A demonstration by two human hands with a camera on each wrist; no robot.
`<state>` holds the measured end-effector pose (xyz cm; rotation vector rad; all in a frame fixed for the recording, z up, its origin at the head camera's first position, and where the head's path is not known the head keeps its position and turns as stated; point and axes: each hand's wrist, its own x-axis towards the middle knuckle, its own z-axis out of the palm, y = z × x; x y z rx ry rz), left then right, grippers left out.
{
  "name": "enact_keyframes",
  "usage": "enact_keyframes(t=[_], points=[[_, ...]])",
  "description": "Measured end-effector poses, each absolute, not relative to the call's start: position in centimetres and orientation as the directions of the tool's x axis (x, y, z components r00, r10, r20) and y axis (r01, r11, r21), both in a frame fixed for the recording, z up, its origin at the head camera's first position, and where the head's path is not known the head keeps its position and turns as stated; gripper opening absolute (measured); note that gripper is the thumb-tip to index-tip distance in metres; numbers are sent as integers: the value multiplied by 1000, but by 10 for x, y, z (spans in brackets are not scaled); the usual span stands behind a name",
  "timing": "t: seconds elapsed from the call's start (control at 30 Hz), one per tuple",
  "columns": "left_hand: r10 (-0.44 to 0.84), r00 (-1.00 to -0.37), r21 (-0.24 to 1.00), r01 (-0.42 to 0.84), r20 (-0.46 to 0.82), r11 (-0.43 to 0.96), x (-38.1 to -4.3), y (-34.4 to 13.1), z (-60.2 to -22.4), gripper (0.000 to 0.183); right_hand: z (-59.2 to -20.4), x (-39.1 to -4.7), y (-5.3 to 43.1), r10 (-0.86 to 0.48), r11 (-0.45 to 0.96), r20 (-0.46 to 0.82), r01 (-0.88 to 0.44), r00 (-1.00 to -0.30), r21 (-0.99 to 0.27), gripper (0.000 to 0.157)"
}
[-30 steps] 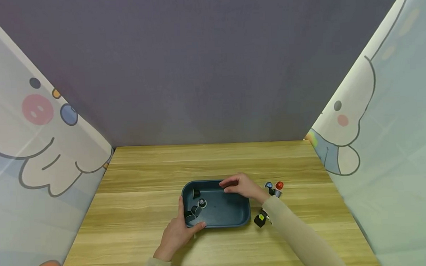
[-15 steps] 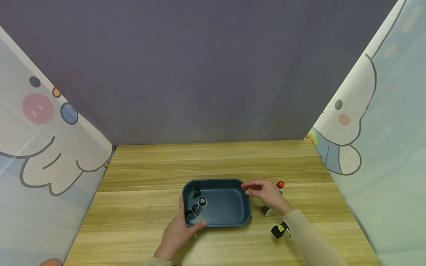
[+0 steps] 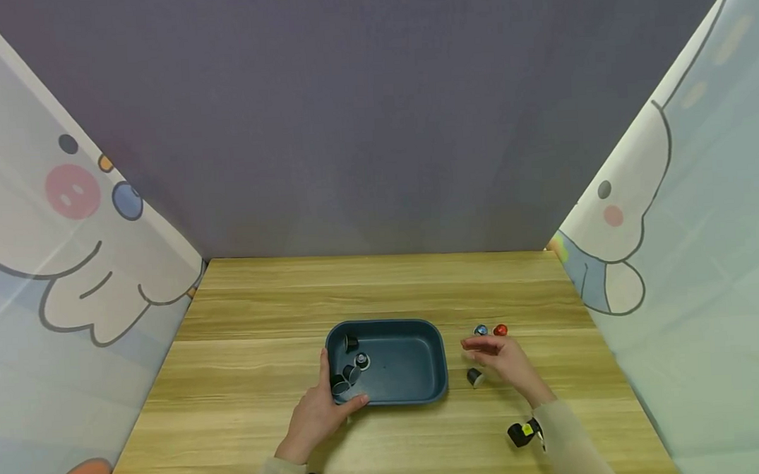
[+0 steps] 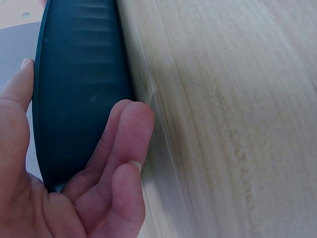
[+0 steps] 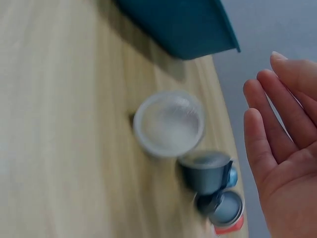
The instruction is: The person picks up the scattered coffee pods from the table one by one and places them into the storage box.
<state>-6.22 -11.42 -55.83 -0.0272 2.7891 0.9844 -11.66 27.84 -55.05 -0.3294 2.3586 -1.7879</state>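
Observation:
My left hand (image 3: 316,418) grips the near left corner of a dark blue tray (image 3: 406,403), thumb over the front rim and bent fingers (image 4: 133,129) against its outer wall. Several coffee capsules, such as a black one (image 3: 351,343) and an upright one (image 3: 361,361), sit in the tray's left part. Right of the tray hovers my right hand (image 3: 504,361), fingers relaxed and holding nothing. Below it a black capsule (image 3: 475,377) lies on its side, its pale lid (image 5: 171,124) facing the right wrist camera. Just beyond that hand are a blue capsule (image 3: 480,329) and a red capsule (image 3: 500,330).
Dark capsules (image 5: 204,173) cluster near the blue and red ones in the right wrist view, hidden by the hand in the head view. Everything stands on a wooden table (image 3: 250,327). A grey panel (image 3: 374,124) rises behind it, with cartoon-printed sheets at both sides.
My right hand has moved from over the tray to the right, above the loose capsules, its fingers staying loose. The left hand and the tray keep their place.

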Motion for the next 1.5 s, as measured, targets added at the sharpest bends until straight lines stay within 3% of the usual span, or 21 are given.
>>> enact_keyframes(t=[0.43, 0.93, 1.5], points=[[43, -981, 614, -82, -187, 785, -63, -115, -561, 129, -569, -94, 293, -266, 359, -72, -29, -961, -933, 35], [43, -980, 613, -86, -193, 785, -63, -115, -562, 130, -582, -88, 291, -292, 491, -52, -103, -955, -865, 34], [33, -980, 617, -96, -195, 781, -64, -114, -562, 129, -592, -86, 294, -253, 494, -21, -110, -967, -863, 30]])
